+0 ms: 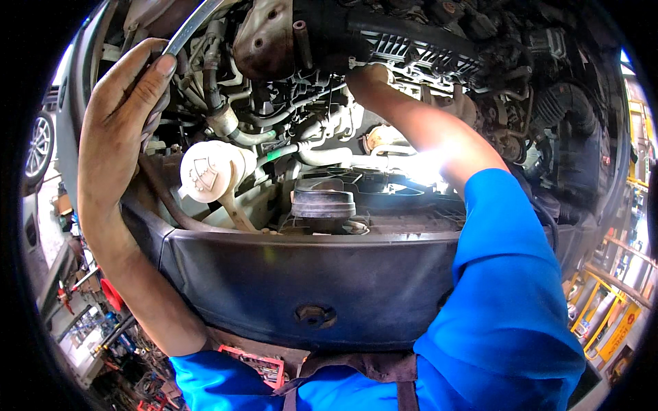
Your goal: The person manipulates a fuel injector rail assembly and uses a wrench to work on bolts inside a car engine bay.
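Note:
My left hand [133, 106] is closed on a long, flat silver metal bar [193, 22] at the upper left of the engine bay. My right hand [368, 82] reaches into the engine near the black finned part [418, 51]; its fingertips are hidden among hoses and fittings, so what they touch is unclear. Left of centre is a white washer-fluid cap [211, 171] with pipes and a hose beside it. A rusty metal bracket [260, 38] sits between the hands, higher up. A bright light glares beside my right forearm.
The dark bumper [308, 274] spans below the engine bay. A red-edged tool tray [257, 363] lies below it. A car wheel [41, 144] stands at far left, among tools and a red round object [112, 292]. Yellow metal racks [610, 308] are at far right.

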A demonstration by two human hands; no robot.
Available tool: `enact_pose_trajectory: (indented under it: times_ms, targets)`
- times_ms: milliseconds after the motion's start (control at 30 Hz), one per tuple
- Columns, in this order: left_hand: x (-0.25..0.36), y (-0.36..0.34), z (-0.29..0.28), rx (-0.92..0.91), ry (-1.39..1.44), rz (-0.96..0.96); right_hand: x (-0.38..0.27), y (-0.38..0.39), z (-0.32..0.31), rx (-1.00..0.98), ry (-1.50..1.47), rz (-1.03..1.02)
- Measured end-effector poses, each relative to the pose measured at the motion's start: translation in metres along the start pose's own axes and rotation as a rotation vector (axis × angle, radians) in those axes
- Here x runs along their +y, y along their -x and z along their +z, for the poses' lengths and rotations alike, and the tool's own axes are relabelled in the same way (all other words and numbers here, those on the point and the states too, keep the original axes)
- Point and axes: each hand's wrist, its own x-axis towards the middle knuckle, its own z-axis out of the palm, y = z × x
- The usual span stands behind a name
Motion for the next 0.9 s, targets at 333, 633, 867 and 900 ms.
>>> enact_pose_trajectory:
  times_ms: [333, 633, 867, 900]
  targets:
    - [0.010, -0.008, 0.014, -0.118, 0.179, -0.059, 0.018, -0.006, 0.023, 0.068, 0.103, 0.117]
    - [0.012, -0.007, 0.009, -0.123, 0.137, -0.089, 0.003, -0.003, 0.012, -0.039, 0.074, 0.130]
    - [0.008, -0.007, 0.014, -0.060, 0.138, -0.050, -0.003, -0.013, 0.030, -0.021, -0.157, 0.249]
    - [0.009, -0.007, 0.011, -0.104, 0.139, -0.078, -0.003, -0.013, 0.030, -0.019, -0.204, 0.247]
